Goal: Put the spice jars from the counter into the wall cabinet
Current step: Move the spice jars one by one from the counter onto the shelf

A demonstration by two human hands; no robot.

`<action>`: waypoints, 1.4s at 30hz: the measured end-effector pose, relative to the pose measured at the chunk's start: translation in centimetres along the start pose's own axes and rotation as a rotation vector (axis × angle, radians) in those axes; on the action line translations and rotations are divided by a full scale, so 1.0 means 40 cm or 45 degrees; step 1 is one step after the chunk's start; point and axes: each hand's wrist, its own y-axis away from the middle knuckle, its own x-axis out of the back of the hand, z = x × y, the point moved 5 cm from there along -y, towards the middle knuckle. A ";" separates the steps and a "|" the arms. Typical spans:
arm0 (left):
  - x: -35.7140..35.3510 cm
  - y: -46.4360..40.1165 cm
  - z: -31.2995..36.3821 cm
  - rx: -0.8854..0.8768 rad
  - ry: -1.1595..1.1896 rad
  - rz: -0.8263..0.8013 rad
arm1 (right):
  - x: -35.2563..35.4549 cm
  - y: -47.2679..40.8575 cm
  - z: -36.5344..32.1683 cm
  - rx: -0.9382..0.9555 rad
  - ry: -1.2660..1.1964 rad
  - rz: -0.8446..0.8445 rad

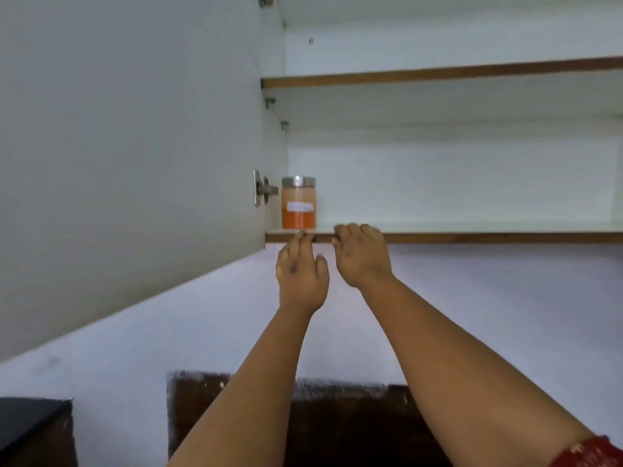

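Note:
A glass spice jar point(298, 203) with orange powder, a white label and a metal lid stands upright at the left end of the wall cabinet's lower shelf point(472, 236). My left hand point(301, 274) is just below and in front of the jar, fingers apart, fingertips at the shelf's front edge, holding nothing. My right hand point(361, 254) is to the jar's right, fingers curled loosely over the shelf edge, apart from the jar and empty. The counter is not in view.
The cabinet door point(128, 146) hangs open on the left, its hinge point(263, 189) beside the jar. An upper shelf point(438, 75) holds nothing visible. Below are a white wall, a dark brown panel point(337, 423) and a black object point(30, 426) at lower left.

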 end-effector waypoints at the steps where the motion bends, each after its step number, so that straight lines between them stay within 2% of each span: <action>1: -0.005 0.037 0.010 0.096 0.114 0.011 | -0.009 0.037 0.011 -0.004 0.015 0.010; 4: -0.055 0.190 0.025 0.294 0.164 -0.137 | -0.050 0.161 0.061 -0.076 0.073 -0.105; 6: -0.093 0.315 0.011 0.347 0.105 -0.317 | -0.099 0.264 0.103 -0.195 0.127 -0.308; 8: -0.119 0.451 -0.027 0.398 0.038 -0.489 | -0.146 0.396 0.146 -0.411 0.019 -0.512; 10: -0.135 0.578 -0.077 0.482 0.014 -0.614 | -0.193 0.528 0.174 -0.560 -0.145 -0.584; 15: -0.183 0.876 -0.168 0.760 0.005 -0.973 | -0.299 0.858 0.161 -0.725 -0.238 -0.777; 18: -0.200 1.023 -0.184 0.806 0.001 -1.157 | -0.346 1.039 0.113 -0.819 -0.235 -0.974; 20: -0.208 1.095 -0.188 0.799 0.003 -1.255 | -0.351 1.128 0.069 -0.830 -0.231 -0.986; 22: -0.215 1.146 -0.194 0.807 0.019 -1.327 | -0.337 1.190 0.018 -0.757 -0.262 -0.860; 25: -0.222 1.204 -0.198 0.840 0.044 -1.415 | -0.332 1.260 -0.040 -0.608 -0.240 -0.849; 31: -0.212 1.285 -0.210 0.839 0.002 -1.613 | -0.355 1.325 -0.025 -0.698 -0.113 -1.325; 33: -0.209 1.302 -0.208 0.827 0.072 -1.715 | -0.361 1.334 -0.018 -0.680 -0.056 -1.513; 36: -0.201 1.321 -0.197 0.832 0.271 -1.904 | -0.360 1.329 -0.017 -0.747 -0.064 -1.631; 39: -0.189 1.292 -0.186 0.953 0.627 -1.797 | -0.357 1.271 -0.010 -0.889 -0.281 -1.664; 42: -0.197 1.236 -0.180 0.852 0.756 -1.635 | -0.332 1.164 0.019 -1.079 -0.526 -1.545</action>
